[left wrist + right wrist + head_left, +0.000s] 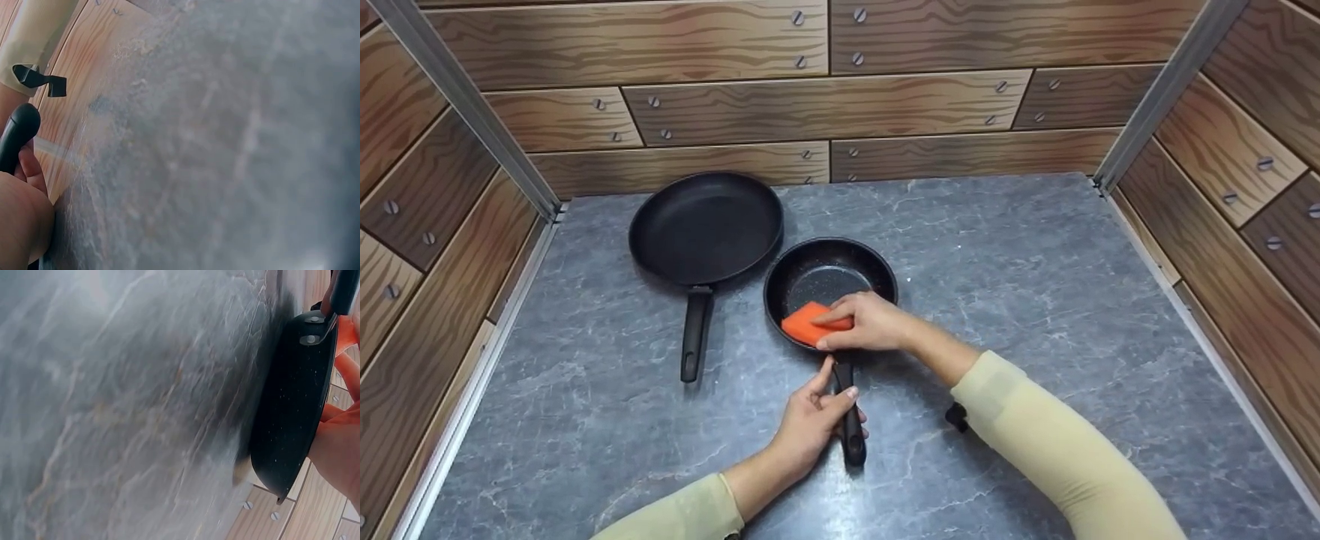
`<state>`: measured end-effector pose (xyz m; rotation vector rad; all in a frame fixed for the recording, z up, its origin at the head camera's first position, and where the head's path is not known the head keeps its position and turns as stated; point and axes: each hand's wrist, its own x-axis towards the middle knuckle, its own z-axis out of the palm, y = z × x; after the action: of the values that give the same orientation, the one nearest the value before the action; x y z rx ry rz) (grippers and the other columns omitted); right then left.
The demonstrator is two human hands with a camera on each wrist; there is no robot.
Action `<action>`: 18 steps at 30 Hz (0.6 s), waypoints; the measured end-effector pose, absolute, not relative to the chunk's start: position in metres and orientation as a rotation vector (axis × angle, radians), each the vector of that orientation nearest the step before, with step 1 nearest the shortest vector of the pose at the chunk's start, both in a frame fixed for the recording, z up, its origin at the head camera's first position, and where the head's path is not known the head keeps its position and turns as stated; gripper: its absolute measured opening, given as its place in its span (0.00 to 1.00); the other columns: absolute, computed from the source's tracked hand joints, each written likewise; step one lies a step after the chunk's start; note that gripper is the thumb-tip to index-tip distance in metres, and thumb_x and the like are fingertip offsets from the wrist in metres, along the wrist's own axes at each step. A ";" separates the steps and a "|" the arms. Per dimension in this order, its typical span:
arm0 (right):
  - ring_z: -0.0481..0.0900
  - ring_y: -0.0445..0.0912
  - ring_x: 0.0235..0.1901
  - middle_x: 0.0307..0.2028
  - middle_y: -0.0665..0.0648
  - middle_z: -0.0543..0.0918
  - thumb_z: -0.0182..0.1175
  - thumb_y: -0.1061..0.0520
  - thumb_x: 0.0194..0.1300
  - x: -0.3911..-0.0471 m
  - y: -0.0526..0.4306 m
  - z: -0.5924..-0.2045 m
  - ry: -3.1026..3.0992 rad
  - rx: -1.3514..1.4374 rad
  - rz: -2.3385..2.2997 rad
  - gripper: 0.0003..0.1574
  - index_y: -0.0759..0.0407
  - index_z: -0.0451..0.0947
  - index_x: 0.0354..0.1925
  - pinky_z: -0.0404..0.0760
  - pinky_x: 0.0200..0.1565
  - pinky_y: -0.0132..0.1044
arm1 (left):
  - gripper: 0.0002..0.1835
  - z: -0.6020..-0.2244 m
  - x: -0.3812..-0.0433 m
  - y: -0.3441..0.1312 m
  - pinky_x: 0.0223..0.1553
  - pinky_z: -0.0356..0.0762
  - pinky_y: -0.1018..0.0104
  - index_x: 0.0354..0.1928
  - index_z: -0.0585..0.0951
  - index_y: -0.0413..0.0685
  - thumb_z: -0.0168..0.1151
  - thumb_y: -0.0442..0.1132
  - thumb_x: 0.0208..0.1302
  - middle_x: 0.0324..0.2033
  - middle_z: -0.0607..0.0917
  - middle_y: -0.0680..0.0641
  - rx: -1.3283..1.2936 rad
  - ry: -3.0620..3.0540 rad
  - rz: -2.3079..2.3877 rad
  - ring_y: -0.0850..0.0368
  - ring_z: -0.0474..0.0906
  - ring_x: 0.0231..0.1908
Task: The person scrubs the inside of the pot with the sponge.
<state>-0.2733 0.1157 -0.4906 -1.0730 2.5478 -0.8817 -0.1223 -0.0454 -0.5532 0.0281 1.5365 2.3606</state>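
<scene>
A small black speckled frying pan [831,277] sits near the middle of the table. My left hand [808,420] grips its black handle [853,439], thumb across the top and fingers curled underneath. In the left wrist view the handle end [21,126] pokes out past the left hand [25,216]. An orange sponge [808,324] lies inside the pan at its near side, pinched by my right hand [870,322]. The right wrist view shows the pan's outer wall [295,399] side-on, with the right hand [337,439] over the rim and the sponge mostly hidden.
A larger black frying pan [709,229] stands behind and left of the small one, close to its rim, its handle [695,337] pointing forward. Wood-patterned walls [825,109] enclose the grey marbled table [1020,262] at the back and both sides.
</scene>
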 end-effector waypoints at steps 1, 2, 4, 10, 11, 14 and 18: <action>0.81 0.55 0.63 0.60 0.60 0.86 0.74 0.37 0.65 -0.273 0.114 -0.491 2.546 -1.063 -0.894 0.31 0.46 0.87 0.62 0.76 0.67 0.50 | 0.47 -0.553 -0.122 -0.045 0.31 0.88 0.61 0.85 0.44 0.40 0.63 0.35 0.77 0.26 0.88 0.44 0.031 1.540 2.362 0.52 0.88 0.23; 0.81 0.55 0.63 0.60 0.60 0.86 0.75 0.37 0.65 -0.272 0.112 -0.491 2.546 -1.051 -0.904 0.32 0.46 0.87 0.62 0.75 0.68 0.50 | 0.47 -0.554 -0.123 -0.045 0.31 0.88 0.61 0.85 0.44 0.40 0.63 0.35 0.77 0.26 0.88 0.45 0.034 1.544 2.363 0.52 0.88 0.23; 0.81 0.54 0.63 0.60 0.60 0.86 0.75 0.37 0.65 -0.272 0.108 -0.492 2.542 -1.028 -0.933 0.32 0.47 0.87 0.62 0.75 0.68 0.49 | 0.47 -0.555 -0.123 -0.045 0.30 0.88 0.61 0.85 0.44 0.40 0.63 0.34 0.77 0.25 0.88 0.45 0.041 1.551 2.365 0.52 0.88 0.23; 0.82 0.53 0.60 0.59 0.61 0.86 0.76 0.38 0.65 -0.272 0.097 -0.495 2.524 -1.001 -0.989 0.33 0.48 0.86 0.63 0.79 0.64 0.46 | 0.47 -0.555 -0.122 -0.044 0.30 0.88 0.61 0.85 0.45 0.39 0.63 0.34 0.77 0.25 0.88 0.45 0.045 1.555 2.354 0.52 0.88 0.23; 0.83 0.52 0.60 0.59 0.61 0.86 0.76 0.38 0.65 -0.273 0.095 -0.495 2.526 -0.998 -0.991 0.33 0.48 0.86 0.63 0.79 0.63 0.46 | 0.47 -0.554 -0.122 -0.044 0.30 0.88 0.61 0.85 0.45 0.40 0.63 0.34 0.77 0.25 0.88 0.45 0.045 1.555 2.352 0.52 0.88 0.23; 0.83 0.52 0.59 0.58 0.60 0.87 0.76 0.38 0.64 -0.274 0.091 -0.495 2.527 -0.978 -1.007 0.33 0.47 0.86 0.63 0.80 0.62 0.45 | 0.47 -0.554 -0.122 -0.045 0.30 0.88 0.61 0.85 0.45 0.40 0.63 0.34 0.77 0.25 0.88 0.44 0.045 1.557 2.347 0.52 0.88 0.23; 0.83 0.51 0.58 0.58 0.59 0.87 0.76 0.38 0.65 -0.276 0.086 -0.495 2.514 -0.950 -1.046 0.33 0.47 0.86 0.64 0.80 0.61 0.44 | 0.47 -0.553 -0.123 -0.046 0.31 0.89 0.60 0.85 0.44 0.41 0.63 0.35 0.78 0.26 0.88 0.44 0.037 1.552 2.345 0.52 0.88 0.23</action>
<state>-0.2761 0.0860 -0.4955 -0.9499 2.5137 -1.0455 -0.1227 -0.0461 -0.5532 0.0367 1.5517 2.3447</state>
